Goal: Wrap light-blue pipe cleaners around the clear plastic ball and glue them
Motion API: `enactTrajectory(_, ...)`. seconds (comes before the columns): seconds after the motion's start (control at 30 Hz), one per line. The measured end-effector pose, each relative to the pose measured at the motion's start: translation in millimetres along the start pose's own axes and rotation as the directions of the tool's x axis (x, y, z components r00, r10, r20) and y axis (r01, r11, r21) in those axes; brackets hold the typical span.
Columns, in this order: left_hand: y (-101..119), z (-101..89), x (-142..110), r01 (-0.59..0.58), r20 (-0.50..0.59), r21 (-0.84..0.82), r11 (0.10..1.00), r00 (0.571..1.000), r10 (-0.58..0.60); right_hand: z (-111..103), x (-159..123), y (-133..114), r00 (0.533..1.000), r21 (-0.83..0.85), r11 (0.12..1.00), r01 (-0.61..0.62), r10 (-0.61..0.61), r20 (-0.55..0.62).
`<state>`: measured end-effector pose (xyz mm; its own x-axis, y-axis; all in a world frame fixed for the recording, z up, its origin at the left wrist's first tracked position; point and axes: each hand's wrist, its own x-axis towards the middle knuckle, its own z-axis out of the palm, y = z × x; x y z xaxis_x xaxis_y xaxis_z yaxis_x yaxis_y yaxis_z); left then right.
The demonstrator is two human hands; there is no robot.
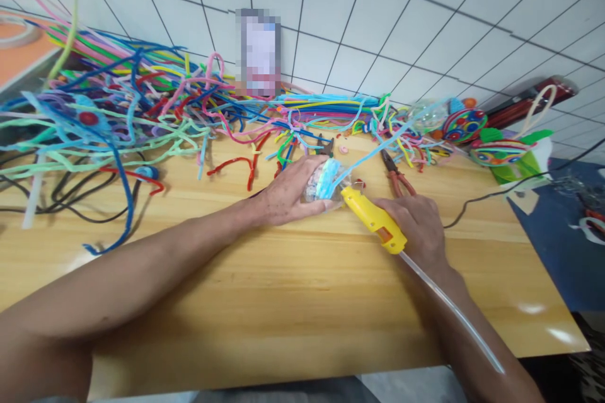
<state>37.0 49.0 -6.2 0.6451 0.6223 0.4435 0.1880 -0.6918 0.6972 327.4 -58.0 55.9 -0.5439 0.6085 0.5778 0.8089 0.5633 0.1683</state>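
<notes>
My left hand is closed around a small blue and white pipe-cleaner piece in the middle of the wooden table. My right hand grips a yellow glue gun whose nozzle touches that piece. A clear glue stick sticks out of the gun's back along my right forearm.
A big tangle of coloured pipe cleaners covers the table's back left. Pliers with orange handles lie just behind my right hand. Finished coiled pipe-cleaner figures stand at the back right. Black cables run across the table.
</notes>
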Motion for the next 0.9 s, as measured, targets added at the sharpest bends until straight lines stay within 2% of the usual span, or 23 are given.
enactTrajectory(0.27, -4.0, 1.2, 0.6, -0.001, -0.020, -0.035, 0.999, 1.000, 0.000, 5.1, 2.1, 4.1, 0.999, -0.015, 1.000, -0.006, 0.006, -0.047)
enactTrajectory(0.7, -3.0, -1.2, -0.3, 0.015, -0.004, -0.032, 0.999, 1.000, -0.015, 13.3, -11.6, 5.3, 0.997, 0.068, 0.995, -0.078, 0.076, 0.020)
enactTrajectory(0.9, -4.7, -1.1, -0.7, 0.025, -0.010, -0.039, 0.999, 1.000, -0.025, 21.0, -17.7, 4.0, 0.993, 0.067, 0.991, -0.116, 0.117, -0.008)
